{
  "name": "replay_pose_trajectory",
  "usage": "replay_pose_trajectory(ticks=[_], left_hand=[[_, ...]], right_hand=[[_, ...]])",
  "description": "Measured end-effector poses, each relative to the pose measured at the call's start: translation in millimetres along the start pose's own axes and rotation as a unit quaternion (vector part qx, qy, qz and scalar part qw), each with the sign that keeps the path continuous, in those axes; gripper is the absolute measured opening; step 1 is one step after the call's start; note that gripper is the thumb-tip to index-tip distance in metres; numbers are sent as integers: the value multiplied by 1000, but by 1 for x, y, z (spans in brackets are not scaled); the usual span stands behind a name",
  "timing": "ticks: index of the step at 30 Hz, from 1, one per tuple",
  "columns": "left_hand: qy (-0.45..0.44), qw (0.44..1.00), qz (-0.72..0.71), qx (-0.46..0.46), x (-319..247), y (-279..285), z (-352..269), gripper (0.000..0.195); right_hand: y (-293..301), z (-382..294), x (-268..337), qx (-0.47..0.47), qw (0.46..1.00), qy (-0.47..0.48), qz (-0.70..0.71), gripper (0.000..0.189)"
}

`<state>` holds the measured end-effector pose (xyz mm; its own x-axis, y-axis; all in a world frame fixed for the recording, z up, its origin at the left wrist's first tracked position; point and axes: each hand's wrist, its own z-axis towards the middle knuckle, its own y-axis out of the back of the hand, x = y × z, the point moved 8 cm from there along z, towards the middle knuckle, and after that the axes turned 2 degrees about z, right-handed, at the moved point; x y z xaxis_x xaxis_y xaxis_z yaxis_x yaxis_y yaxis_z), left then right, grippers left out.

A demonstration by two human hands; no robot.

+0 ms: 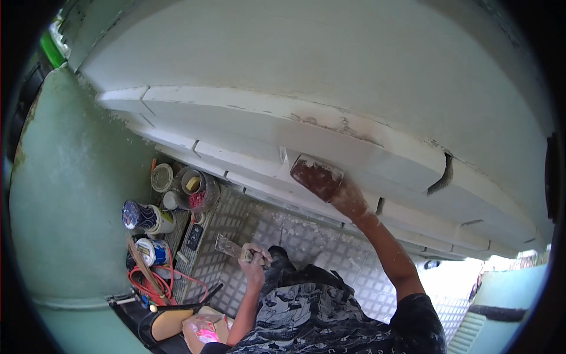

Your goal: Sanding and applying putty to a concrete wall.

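Observation:
My right hand point(349, 199) is raised to the stepped white moulding point(247, 116) on the green wall. It holds a dark red-brown sanding pad or block point(317, 177), dusted white, against the moulding's lower face. Chips and rough dark patches mark the moulding's edge just above it. Lower down, my left hand point(254, 259) is closed around the handle of a putty knife point(227, 246); its broad blade points left and is smeared with filler. White dust coats both hands.
At left, a wooden bench point(180, 274) bears paint tubs point(152, 251), a bucket point(212, 194), a coiled red hose point(143, 283) and a straw brush point(146, 270). A cardboard box point(194, 332) sits lower left. Debris dots the tiled floor point(305, 230). Gaps cut the moulding at right.

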<state>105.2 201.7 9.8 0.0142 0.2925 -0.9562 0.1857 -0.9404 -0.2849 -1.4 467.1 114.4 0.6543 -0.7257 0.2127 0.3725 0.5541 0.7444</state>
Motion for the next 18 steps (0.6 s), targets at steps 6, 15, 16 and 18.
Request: replay_pose_trajectory(ticks=[6,15,16,18], left_hand=[[12,1000,-14,-17,11,-8,-15,9],[24,998,-36,35,18,-22,-3,7],[22,999,-31,30,17,-15,0,7],[19,998,-42,36,13,-4,8,7]], right_hand=[[30,26,16,118,991,-19,-65,27],[-18,-24,-3,195,974,-28,-113,26],[-12,-17,4,249,961,-40,-112,22],[21,16,21,160,984,-28,-76,19]])
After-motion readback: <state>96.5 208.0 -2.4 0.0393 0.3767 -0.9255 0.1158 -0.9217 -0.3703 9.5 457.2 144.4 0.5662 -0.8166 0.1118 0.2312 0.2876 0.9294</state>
